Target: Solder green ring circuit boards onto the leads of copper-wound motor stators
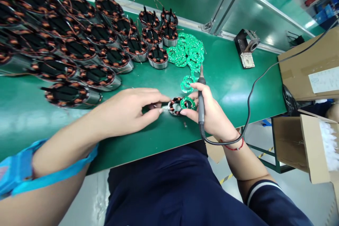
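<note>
A motor stator with copper windings (173,107) sits low over the bench in front of me. My left hand (137,107) has its thumb and fingertips closed on the stator's left side. A soldering iron (201,102) lies across my right hand (209,111), tip pointing away from me. The same hand's thumb and fingertips hold a green ring-shaped circuit board (187,103) at the stator's right side, partly covering it. Whether the ring touches the windings I cannot tell. Just beyond my right fingers lie loose green ring boards (186,84).
Wound stators (79,51) stand in rows at the left and back. Beside them is a pile of green ring boards (188,49). A soldering iron stand (247,47) is at the back right. The iron's black cable (250,102) loops over my right wrist towards a cardboard box (309,67).
</note>
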A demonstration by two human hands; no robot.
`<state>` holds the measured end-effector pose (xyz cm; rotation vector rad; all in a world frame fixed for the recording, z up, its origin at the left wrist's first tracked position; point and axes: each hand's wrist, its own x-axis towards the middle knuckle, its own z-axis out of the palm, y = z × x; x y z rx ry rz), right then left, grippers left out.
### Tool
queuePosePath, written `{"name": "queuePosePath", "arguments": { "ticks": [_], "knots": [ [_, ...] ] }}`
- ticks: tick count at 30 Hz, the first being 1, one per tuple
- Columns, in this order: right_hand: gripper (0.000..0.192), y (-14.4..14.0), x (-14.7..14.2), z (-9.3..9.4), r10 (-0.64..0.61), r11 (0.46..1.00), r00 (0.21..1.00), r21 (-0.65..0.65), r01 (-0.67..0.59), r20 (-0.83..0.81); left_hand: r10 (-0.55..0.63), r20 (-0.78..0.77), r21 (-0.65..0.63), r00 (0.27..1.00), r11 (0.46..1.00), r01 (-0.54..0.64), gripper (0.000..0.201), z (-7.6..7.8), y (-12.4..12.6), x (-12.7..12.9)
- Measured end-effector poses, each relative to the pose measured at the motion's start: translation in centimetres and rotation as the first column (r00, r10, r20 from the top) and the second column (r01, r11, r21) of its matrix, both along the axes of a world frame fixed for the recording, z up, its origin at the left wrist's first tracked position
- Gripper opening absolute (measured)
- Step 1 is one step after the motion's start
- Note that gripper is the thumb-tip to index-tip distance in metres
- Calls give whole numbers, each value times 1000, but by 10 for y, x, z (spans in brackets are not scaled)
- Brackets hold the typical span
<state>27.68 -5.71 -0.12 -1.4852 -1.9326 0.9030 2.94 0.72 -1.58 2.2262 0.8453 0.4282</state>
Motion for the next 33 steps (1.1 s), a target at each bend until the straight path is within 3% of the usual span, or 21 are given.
{"name": "queuePosePath", "arguments": {
  "ticks": [4,7,10,16,21,25,31,33],
  "knots": [
    [57,11,-7,5,26,985,994,167,-43,103,74,74,-93,994,993,-67,43,-3,-2,10],
    [47,13,-18,6,-3,966,966,249,-64,258,129,28,-47,991,991,-128,47,-11,-4,21],
    [42,10,-24,0,-56,957,953,287,-34,299,165,7,-6,986,986,-165,42,-16,-7,28],
    [45,-2,-23,-17,-186,931,967,345,117,174,226,97,-83,969,972,-218,39,-7,-14,30],
    [49,-11,-19,-21,-122,950,980,304,71,154,247,104,9,964,968,-249,44,-3,-20,47],
    [49,-11,-17,-26,-146,954,987,273,124,64,251,67,61,966,965,-255,39,0,-22,56],
    [51,-12,-24,-39,-281,861,951,403,309,-129,131,42,75,990,988,-134,42,2,-18,43],
    [51,-12,-23,-42,-265,866,953,399,302,-146,121,50,96,991,988,-125,43,0,-19,40]
  ]
}}
